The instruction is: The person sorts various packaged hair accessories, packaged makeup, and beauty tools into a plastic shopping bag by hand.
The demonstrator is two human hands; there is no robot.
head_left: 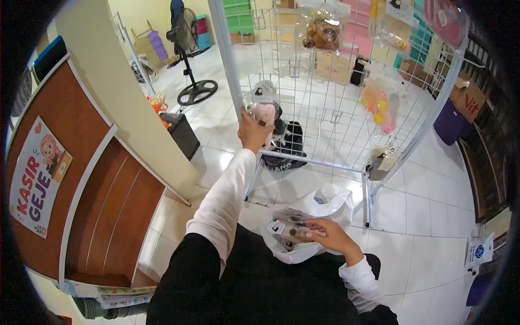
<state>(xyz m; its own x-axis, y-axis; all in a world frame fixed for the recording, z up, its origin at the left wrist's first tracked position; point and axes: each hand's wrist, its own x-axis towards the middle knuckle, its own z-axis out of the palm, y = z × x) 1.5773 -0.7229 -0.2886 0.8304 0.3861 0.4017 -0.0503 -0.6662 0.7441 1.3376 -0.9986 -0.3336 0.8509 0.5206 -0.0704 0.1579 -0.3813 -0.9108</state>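
My left hand (253,130) reaches to the lower left of a white wire grid rack (317,114). Its fingers are closed on a clear plastic packet with pink contents (264,112), which is against the grid. Low in front of me, my right hand (331,236) grips the edge of another clear packet with dark and tan contents (290,230). That packet lies in the mouth of a white plastic bag (338,197). What exactly is inside either packet is too small to make out.
More packets hang on the rack, one with brown items (323,32) and one with colourful balls (379,105). A black bag (284,154) sits behind the rack's lower left. A wooden counter (103,211) stands left, a fan (189,65) beyond it.
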